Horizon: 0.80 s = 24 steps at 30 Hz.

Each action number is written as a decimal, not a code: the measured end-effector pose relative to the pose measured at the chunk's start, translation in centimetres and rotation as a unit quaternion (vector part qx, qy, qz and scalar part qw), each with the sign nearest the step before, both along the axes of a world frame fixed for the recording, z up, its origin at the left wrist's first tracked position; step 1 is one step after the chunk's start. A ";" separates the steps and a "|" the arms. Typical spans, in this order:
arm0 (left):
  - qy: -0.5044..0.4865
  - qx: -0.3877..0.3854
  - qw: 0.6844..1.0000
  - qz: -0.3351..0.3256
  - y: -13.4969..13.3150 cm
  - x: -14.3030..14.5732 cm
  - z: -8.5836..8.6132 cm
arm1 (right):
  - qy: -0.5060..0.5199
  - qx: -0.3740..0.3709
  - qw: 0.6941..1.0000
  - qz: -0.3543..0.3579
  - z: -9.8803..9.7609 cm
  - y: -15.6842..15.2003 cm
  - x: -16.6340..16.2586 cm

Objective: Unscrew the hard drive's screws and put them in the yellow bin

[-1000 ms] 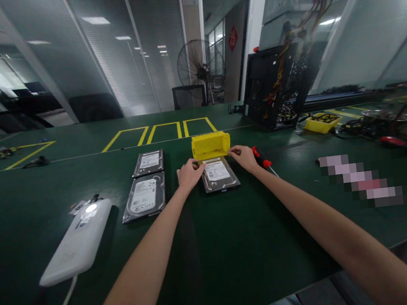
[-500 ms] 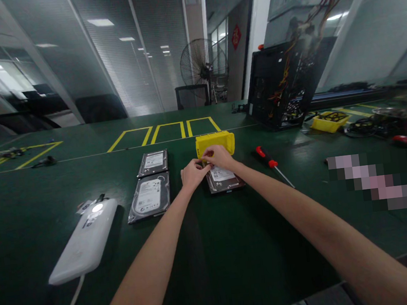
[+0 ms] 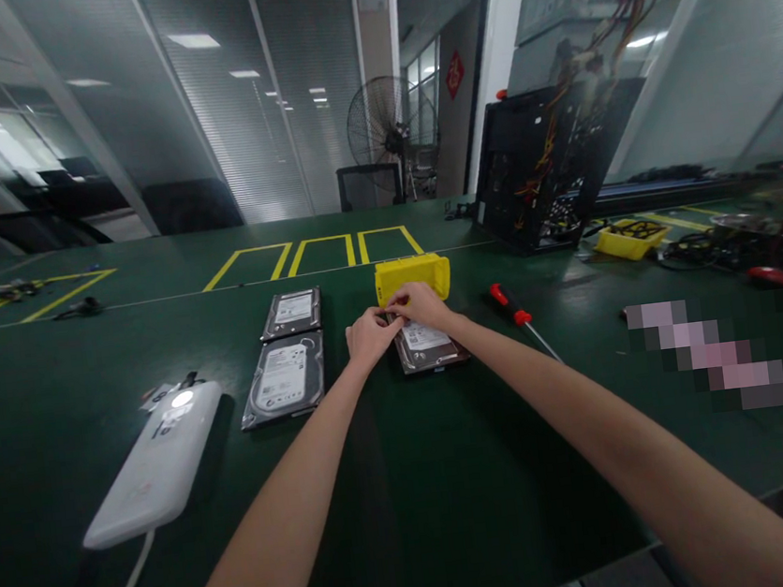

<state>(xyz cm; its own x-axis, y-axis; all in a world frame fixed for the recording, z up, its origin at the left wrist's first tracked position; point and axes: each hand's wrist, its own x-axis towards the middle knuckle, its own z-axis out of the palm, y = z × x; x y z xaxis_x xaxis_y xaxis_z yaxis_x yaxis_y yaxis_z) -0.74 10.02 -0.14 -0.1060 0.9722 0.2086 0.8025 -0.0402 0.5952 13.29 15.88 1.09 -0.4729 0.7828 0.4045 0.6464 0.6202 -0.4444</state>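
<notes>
My left hand [image 3: 368,337] and my right hand [image 3: 422,305] meet at the far left corner of a hard drive [image 3: 431,346] that lies flat on the green table [image 3: 413,479]. Both hands are curled, their fingertips pinched together on something small that I cannot make out. Just behind them stands a yellow plastic bin [image 3: 412,276]. Two more hard drives, a near hard drive [image 3: 284,390] and a far hard drive [image 3: 292,312], lie in a column to the left. A red-handled screwdriver [image 3: 523,321] rests on the table right of my right forearm.
A white power bank [image 3: 156,462] with a cable and a lit spot lies near left. An open black computer case [image 3: 539,168] with wires stands at back right, beside a yellow tray [image 3: 626,238] and cables. Yellow outlines [image 3: 309,254] mark the table's far part.
My right hand moved left from the bin's right side, beside the screwdriver, to meet my left hand at the drive's far left corner. Over the last half second the hands have stayed put.
</notes>
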 end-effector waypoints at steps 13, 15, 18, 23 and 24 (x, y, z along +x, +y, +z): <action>-0.013 -0.007 1.000 -0.007 -0.4 -0.1 0.3 | 0.015 -0.023 0.999 0.029 0.0 0.0 0.2; -0.015 -0.007 1.000 -0.009 -0.4 -0.1 0.4 | 0.022 -0.027 0.999 0.029 -0.1 0.0 0.3; -0.025 -0.005 1.000 -0.012 -0.2 -0.2 0.1 | 0.032 -0.029 0.999 0.025 -0.1 0.0 0.3; -0.057 0.014 0.998 -0.013 0.2 -0.5 -0.3 | 0.046 -0.034 0.998 0.021 -0.2 0.0 0.3; -0.063 0.019 0.998 -0.012 0.2 -0.5 -0.4 | 0.047 -0.035 0.998 0.020 -0.2 0.1 0.3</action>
<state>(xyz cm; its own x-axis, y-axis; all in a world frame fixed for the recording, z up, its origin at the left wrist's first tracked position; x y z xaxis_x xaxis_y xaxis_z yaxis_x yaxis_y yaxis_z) -1.21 10.26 -0.53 -0.1110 0.9663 0.2321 0.7206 -0.0825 0.6885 13.60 15.94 0.93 -0.4670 0.7920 0.3932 0.5746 0.6098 -0.5458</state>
